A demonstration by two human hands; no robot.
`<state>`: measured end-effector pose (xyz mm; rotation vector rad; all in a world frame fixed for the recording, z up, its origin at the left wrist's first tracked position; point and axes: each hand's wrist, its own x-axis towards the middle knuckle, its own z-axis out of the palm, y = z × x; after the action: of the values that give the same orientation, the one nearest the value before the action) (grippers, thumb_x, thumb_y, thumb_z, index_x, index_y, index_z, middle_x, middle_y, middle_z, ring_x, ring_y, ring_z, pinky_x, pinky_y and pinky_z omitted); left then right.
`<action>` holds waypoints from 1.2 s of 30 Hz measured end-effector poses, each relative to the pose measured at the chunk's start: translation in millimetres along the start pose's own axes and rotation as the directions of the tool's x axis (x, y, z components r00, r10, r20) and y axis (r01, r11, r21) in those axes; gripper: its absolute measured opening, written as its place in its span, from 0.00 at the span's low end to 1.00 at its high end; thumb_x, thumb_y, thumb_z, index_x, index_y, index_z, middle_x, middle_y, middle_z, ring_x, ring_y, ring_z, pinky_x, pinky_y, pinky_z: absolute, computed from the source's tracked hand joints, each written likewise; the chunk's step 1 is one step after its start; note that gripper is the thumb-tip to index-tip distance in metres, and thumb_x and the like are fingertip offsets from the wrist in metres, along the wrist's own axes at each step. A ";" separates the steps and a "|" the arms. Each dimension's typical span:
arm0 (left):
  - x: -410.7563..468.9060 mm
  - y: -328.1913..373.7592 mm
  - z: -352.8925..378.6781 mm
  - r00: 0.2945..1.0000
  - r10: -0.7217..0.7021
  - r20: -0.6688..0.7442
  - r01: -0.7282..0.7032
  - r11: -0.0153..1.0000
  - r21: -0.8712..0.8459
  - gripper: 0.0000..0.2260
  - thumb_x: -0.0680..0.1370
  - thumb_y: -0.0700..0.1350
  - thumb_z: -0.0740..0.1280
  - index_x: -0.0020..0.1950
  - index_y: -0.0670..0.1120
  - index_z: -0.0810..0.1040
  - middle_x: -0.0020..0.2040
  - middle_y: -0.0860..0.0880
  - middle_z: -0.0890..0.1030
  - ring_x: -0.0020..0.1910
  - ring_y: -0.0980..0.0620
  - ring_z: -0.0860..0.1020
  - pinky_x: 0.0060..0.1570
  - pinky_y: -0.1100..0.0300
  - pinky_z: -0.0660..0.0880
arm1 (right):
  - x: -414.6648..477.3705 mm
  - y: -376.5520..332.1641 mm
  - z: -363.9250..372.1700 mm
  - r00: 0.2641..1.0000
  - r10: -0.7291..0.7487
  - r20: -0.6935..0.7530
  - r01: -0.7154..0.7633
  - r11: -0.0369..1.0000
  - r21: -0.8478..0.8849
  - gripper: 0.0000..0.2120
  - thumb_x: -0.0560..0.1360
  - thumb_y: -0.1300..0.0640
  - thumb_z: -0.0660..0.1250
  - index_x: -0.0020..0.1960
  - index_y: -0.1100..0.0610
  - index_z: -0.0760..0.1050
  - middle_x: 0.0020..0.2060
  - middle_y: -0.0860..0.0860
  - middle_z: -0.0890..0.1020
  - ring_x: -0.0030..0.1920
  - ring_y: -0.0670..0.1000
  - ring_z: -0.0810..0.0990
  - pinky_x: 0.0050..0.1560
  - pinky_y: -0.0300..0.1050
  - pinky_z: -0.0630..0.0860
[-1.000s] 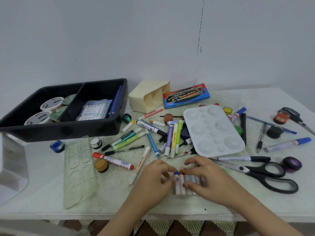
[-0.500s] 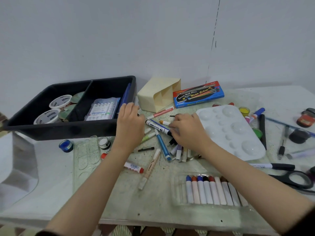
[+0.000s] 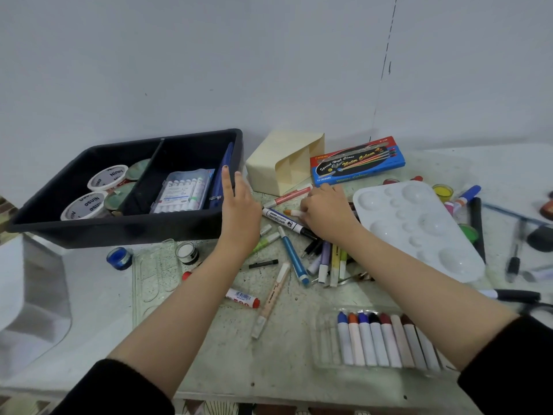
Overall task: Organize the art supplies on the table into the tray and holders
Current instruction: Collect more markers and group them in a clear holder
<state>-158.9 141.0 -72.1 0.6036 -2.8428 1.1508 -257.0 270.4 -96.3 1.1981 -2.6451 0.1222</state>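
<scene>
My left hand (image 3: 239, 211) hovers with straight fingers beside the right wall of the black two-part tray (image 3: 119, 232) and holds nothing. My right hand (image 3: 326, 214) lies curled on the pile of loose markers (image 3: 329, 262), its fingertips pinching the end of a short orange-tipped marker (image 3: 291, 212). A whiteboard marker (image 3: 281, 220) and a blue pen (image 3: 293, 256) lie between my hands. The cream holder (image 3: 269, 172) lies on its side behind them. Near the front edge sits a clear case of markers (image 3: 386, 339).
The tray holds tape rolls (image 3: 104, 179) and a marker pack (image 3: 182, 193). A water colour box (image 3: 356, 163) and white palette (image 3: 419, 229) lie to the right. Paint pots (image 3: 119, 258), a clear palette (image 3: 155, 280), a red marker (image 3: 245, 299) and a peach pen (image 3: 270, 301) are scattered in front.
Both hands left the clear marker case and reached back, the left toward the tray's right wall, the right onto the loose markers. The hands have barely moved in the last half second.
</scene>
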 end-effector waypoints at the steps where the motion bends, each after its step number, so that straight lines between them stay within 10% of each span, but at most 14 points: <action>1: -0.3 1.7 0.0 1.000 -0.001 0.004 0.001 1.000 -0.003 0.06 0.75 0.48 0.64 0.45 0.49 0.79 0.70 0.37 0.67 0.74 0.37 0.55 0.60 0.32 0.30 | -2.2 0.3 -1.4 1.000 0.004 -0.026 -0.002 0.997 0.077 0.12 0.79 0.50 0.60 0.51 0.55 0.79 0.49 0.52 0.78 0.50 0.54 0.72 0.48 0.47 0.62; 10: -9.0 6.4 -0.4 0.998 -0.031 -0.057 0.026 0.997 -0.074 0.06 0.74 0.45 0.62 0.42 0.49 0.79 0.50 0.45 0.78 0.62 0.42 0.69 0.65 0.33 0.34 | -71.4 -6.7 -22.0 0.983 0.160 -0.090 -0.040 0.662 0.749 0.03 0.77 0.60 0.64 0.50 0.56 0.72 0.38 0.47 0.77 0.35 0.45 0.73 0.36 0.38 0.71; 14: -24.5 6.4 -9.7 0.988 -0.079 -0.131 0.027 0.934 -0.357 0.02 0.75 0.42 0.61 0.44 0.45 0.73 0.39 0.48 0.77 0.50 0.46 0.74 0.72 0.40 0.46 | -114.7 -10.1 -34.4 0.982 0.187 0.023 -0.116 0.505 0.855 0.11 0.76 0.61 0.65 0.52 0.48 0.68 0.32 0.49 0.77 0.29 0.43 0.72 0.31 0.33 0.68; 18: -44.1 2.8 -16.9 0.974 -0.134 -0.181 -0.058 0.627 -0.777 0.07 0.77 0.44 0.62 0.55 0.46 0.72 0.39 0.50 0.78 0.40 0.50 0.76 0.53 0.52 0.73 | -150.6 -10.5 -41.0 0.982 0.149 0.115 -0.171 0.450 0.876 0.18 0.74 0.63 0.66 0.56 0.44 0.69 0.31 0.50 0.76 0.28 0.43 0.71 0.32 0.34 0.69; 27: -114.2 11.0 -51.5 0.998 0.028 0.054 0.057 -0.146 -0.988 0.15 0.75 0.39 0.68 0.52 0.59 0.76 0.35 0.50 0.80 0.30 0.58 0.76 0.32 0.66 0.76 | -187.5 -16.7 -42.1 0.981 0.097 0.166 -0.191 0.429 0.883 0.14 0.71 0.61 0.70 0.50 0.45 0.71 0.32 0.50 0.80 0.26 0.43 0.70 0.30 0.31 0.66; 31: -132.6 23.6 -46.2 0.977 0.156 0.144 0.175 -0.208 -0.962 0.14 0.72 0.40 0.71 0.49 0.59 0.78 0.36 0.46 0.82 0.34 0.46 0.79 0.39 0.49 0.80 | -189.3 -15.6 -38.4 0.980 0.089 0.176 -0.196 0.534 0.823 0.14 0.71 0.56 0.71 0.51 0.44 0.71 0.34 0.45 0.80 0.28 0.42 0.72 0.31 0.33 0.67; 36: -150.3 35.3 -38.8 0.967 0.198 0.161 0.192 -0.148 -0.970 0.15 0.70 0.43 0.75 0.51 0.59 0.77 0.34 0.52 0.80 0.31 0.61 0.76 0.37 0.61 0.77 | -189.8 -15.7 -34.0 0.981 0.080 0.179 -0.190 0.618 0.763 0.14 0.71 0.53 0.71 0.54 0.44 0.72 0.40 0.42 0.77 0.33 0.39 0.73 0.35 0.33 0.68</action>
<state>-37.4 242.2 -90.9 0.5011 -2.6531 -1.4710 -118.2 404.5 -110.4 1.2114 -2.8554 1.4069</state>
